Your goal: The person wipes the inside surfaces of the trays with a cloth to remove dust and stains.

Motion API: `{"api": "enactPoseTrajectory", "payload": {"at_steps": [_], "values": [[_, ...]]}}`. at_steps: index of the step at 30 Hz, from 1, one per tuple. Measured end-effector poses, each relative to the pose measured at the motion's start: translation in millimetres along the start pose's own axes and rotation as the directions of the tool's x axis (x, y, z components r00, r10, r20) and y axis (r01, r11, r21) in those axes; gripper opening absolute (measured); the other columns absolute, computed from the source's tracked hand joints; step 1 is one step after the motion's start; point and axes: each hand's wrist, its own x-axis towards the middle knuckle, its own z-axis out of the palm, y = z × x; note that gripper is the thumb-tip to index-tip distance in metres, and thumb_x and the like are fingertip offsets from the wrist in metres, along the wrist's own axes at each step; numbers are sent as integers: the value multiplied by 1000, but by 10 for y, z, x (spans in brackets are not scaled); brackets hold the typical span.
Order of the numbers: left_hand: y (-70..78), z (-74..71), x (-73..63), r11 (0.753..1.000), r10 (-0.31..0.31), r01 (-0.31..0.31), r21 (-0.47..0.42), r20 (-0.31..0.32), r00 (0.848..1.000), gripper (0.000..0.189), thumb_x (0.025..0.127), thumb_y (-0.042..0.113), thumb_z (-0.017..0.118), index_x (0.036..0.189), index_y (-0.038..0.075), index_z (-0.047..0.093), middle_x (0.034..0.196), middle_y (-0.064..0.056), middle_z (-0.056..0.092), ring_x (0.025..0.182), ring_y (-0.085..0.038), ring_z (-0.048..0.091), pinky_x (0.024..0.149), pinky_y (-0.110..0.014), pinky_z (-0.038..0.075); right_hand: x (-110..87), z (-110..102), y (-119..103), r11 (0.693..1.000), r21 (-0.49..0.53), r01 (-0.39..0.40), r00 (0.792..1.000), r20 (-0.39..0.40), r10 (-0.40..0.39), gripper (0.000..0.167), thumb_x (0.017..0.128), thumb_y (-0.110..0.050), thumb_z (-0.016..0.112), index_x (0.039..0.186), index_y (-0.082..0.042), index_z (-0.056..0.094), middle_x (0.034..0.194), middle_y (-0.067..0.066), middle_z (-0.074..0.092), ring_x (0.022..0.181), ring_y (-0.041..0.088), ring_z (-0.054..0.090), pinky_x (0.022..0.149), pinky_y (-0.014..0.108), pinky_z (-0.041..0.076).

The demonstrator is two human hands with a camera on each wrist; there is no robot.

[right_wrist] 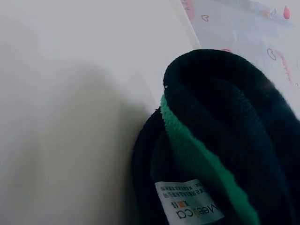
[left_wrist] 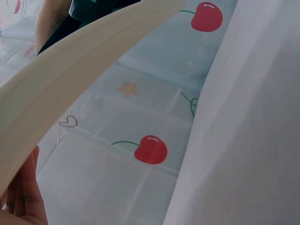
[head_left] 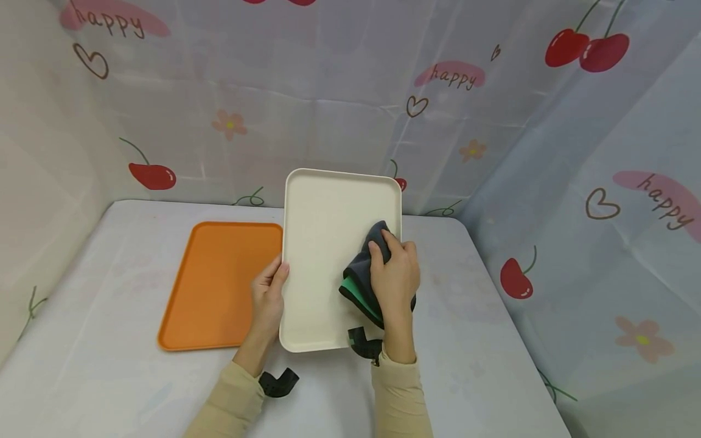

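A cream rectangular tray (head_left: 323,243) is held up off the table, tilted toward the head camera. My left hand (head_left: 268,298) grips its left edge, thumb on the near face; in the left wrist view the fingers (left_wrist: 29,187) show beneath the tray's rim (left_wrist: 84,65). On the tray's right side, my right hand (head_left: 397,277) pinches a folded dark grey and green cloth (head_left: 358,274) between thumb and fingers. The cloth (right_wrist: 225,117) lies against the tray face, and a white label (right_wrist: 187,201) hangs from it in the right wrist view. The right hand itself is out of that view.
An orange tray (head_left: 219,286) lies flat on the white-covered table (head_left: 465,365), left of the cream one and partly behind it. Curtains with cherry prints (head_left: 328,121) stand at the back and right. Black wrist mounts (head_left: 279,383) stick out from both forearms.
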Motion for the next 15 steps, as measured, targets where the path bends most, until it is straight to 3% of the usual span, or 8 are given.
{"api": "enactPoseTrajectory", "payload": {"at_steps": [7, 13, 15], "values": [[-20, 1, 12, 1000, -1, 2, 8, -5, 1000, 41, 100, 11, 53, 138, -7, 50, 117, 11, 68, 107, -3, 63, 89, -18, 53, -73, 61, -114, 994, 3, 112, 994, 2, -112, 37, 93, -32, 66, 126, -14, 68, 97, 18, 58, 77, 32, 57, 61, 46, 48], [-24, 0, 3, 1000, 9, -9, -6, 37, 999, 41, 101, 13, 53, 139, -3, 50, 121, 10, 67, 105, -6, 66, 86, -22, 56, -142, 149, -204, 981, -2, 195, 981, 14, -195, 37, 92, -32, 67, 125, -14, 69, 95, 16, 58, 76, 29, 58, 61, 42, 50], [-19, 7, -3, 1000, 11, -11, -8, 44, 999, 41, 101, 12, 52, 140, -3, 49, 127, 4, 65, 107, -6, 66, 88, -23, 55, -160, 170, -235, 975, -2, 222, 975, 16, -222, 37, 92, -33, 67, 124, -14, 69, 94, 15, 58, 75, 27, 58, 60, 41, 50]]}}
